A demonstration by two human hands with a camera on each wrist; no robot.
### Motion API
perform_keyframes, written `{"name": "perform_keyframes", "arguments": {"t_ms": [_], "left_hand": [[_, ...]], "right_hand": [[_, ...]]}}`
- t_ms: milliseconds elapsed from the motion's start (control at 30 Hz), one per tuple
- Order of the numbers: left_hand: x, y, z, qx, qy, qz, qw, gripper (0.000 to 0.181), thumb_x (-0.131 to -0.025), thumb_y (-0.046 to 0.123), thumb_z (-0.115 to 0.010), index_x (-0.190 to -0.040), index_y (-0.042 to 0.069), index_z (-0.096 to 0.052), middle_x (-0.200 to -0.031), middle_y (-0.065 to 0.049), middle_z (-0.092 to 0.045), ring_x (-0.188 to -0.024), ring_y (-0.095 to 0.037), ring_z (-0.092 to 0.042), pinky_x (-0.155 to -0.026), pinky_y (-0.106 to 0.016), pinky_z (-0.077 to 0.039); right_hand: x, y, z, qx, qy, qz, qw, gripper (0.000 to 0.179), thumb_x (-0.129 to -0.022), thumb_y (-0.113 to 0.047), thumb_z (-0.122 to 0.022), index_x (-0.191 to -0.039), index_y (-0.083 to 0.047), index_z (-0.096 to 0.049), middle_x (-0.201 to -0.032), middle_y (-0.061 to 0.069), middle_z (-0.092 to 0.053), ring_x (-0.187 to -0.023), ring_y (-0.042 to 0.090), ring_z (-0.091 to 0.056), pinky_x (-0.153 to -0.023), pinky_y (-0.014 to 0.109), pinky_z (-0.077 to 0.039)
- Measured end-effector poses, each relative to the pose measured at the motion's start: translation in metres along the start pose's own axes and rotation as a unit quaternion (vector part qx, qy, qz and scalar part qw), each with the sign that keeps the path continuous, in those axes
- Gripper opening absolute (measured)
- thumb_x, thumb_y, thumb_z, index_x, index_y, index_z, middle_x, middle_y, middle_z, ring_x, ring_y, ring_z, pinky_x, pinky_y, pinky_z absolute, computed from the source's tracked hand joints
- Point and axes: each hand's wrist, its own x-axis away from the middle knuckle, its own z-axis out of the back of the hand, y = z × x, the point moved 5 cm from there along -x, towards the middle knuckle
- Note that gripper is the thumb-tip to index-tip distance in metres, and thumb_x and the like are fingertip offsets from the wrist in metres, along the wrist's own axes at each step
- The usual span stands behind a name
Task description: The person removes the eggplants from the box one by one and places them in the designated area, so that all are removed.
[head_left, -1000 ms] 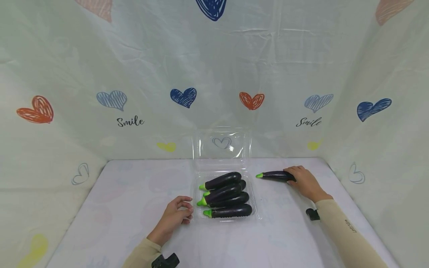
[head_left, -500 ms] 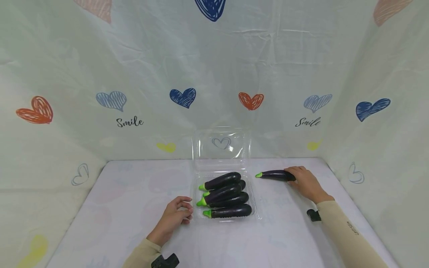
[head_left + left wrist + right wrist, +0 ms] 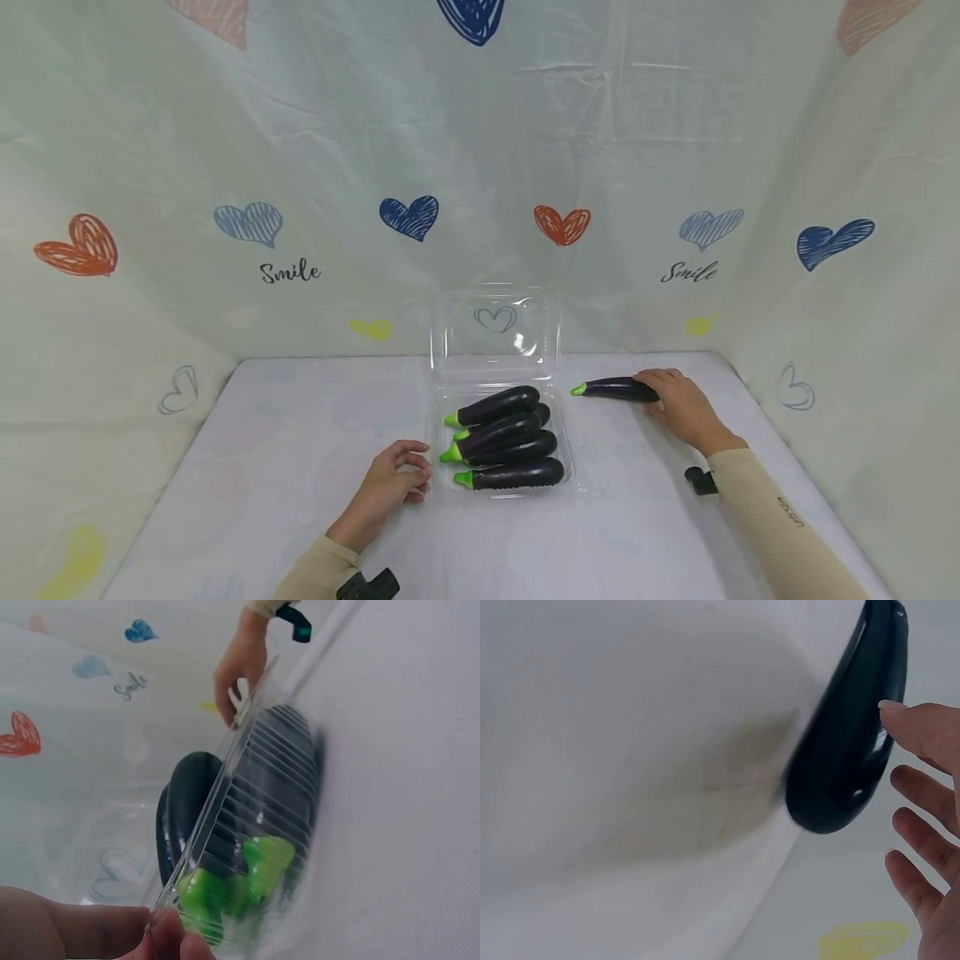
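Observation:
A clear plastic clamshell container (image 3: 570,479) sits open on the table, holding several dark purple eggplants (image 3: 519,473) with bright green stems. At its left side, my left hand (image 3: 386,487) pinches the rim between thumb and fingers, as the left wrist view shows with the ribbed container wall (image 3: 281,772). Off to the right, another eggplant (image 3: 611,388) lies sideways, stem pointing left. My right hand (image 3: 686,408) pinches its blunt end; in the right wrist view the thumb (image 3: 919,727) presses on the glossy skin, while several other fingers are spread below it.
The container's transparent lid (image 3: 498,333) stands up behind it, near the backdrop cloth (image 3: 337,167) printed with hearts. A white cloth-covered table (image 3: 300,467) spans the area. Dark cameras sit at both wrists, the left wrist camera (image 3: 369,585) low in front.
The right hand and its eggplant have shifted up very slightly in the head view. The left hand and the filled container stay in place.

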Motion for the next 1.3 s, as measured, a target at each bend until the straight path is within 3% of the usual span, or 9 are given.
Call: {"name": "perform_keyframes", "arguments": {"t_ms": [200, 433, 733, 1000, 1300], "left_hand": [[-0.001, -0.001, 0.000, -0.002, -0.003, -0.002, 1.0000, 0.036, -0.094, -0.009, -0.066, -0.129, -0.007, -0.057, -0.097, -0.009, -0.062, -0.076, -0.019, -0.063, -0.065, -0.032, -0.057], [0.001, -0.001, -0.002, -0.003, -0.009, 0.002, 0.9999, 0.036, -0.094, -0.009, -0.066, -0.129, -0.007, -0.056, -0.097, -0.009, -0.062, -0.076, -0.019, -0.064, -0.066, -0.033, -0.057], [0.004, -0.003, -0.003, 0.004, -0.029, 0.000, 0.9996, 0.037, -0.095, -0.009, -0.066, -0.130, -0.009, -0.053, -0.098, -0.009, -0.061, -0.076, -0.019, -0.063, -0.066, -0.032, -0.057], [0.004, -0.005, -0.003, 0.005, -0.033, 0.008, 0.9994, 0.038, -0.094, -0.009, -0.066, -0.130, -0.009, -0.052, -0.100, -0.009, -0.061, -0.076, -0.018, -0.064, -0.067, -0.032, -0.058], [0.004, -0.009, -0.002, 0.003, -0.035, 0.009, 0.9994, 0.039, -0.094, -0.008, -0.067, -0.130, -0.010, -0.052, -0.099, -0.011, -0.061, -0.076, -0.018, -0.064, -0.066, -0.032, -0.058]], "right_hand": [[-0.006, -0.024, 0.011, 0.003, 0.032, 0.043, 0.9986, 0.054, -0.079, 0.001, -0.089, -0.129, 0.004, -0.068, -0.130, 0.024, -0.068, -0.118, 0.046, -0.062, -0.097, 0.062, -0.054], [-0.013, -0.058, 0.019, -0.007, 0.048, 0.064, 0.9968, 0.053, -0.082, -0.004, -0.089, -0.130, 0.002, -0.069, -0.131, 0.020, -0.069, -0.120, 0.042, -0.063, -0.097, 0.061, -0.054], [-0.019, -0.108, 0.028, -0.021, 0.034, 0.101, 0.9941, 0.050, -0.088, -0.012, -0.086, -0.133, -0.003, -0.069, -0.133, 0.014, -0.069, -0.124, 0.037, -0.063, -0.102, 0.058, -0.054], [-0.021, -0.147, 0.027, -0.013, 0.019, 0.143, 0.9895, 0.052, -0.085, -0.017, -0.089, -0.132, -0.007, -0.070, -0.134, 0.008, -0.069, -0.123, 0.030, -0.064, -0.104, 0.051, -0.055], [-0.025, -0.185, 0.022, 0.002, 0.011, 0.232, 0.9727, 0.053, -0.087, -0.026, -0.089, -0.133, -0.009, -0.070, -0.132, 0.005, -0.068, -0.121, 0.025, -0.064, -0.100, 0.046, -0.057]]}}
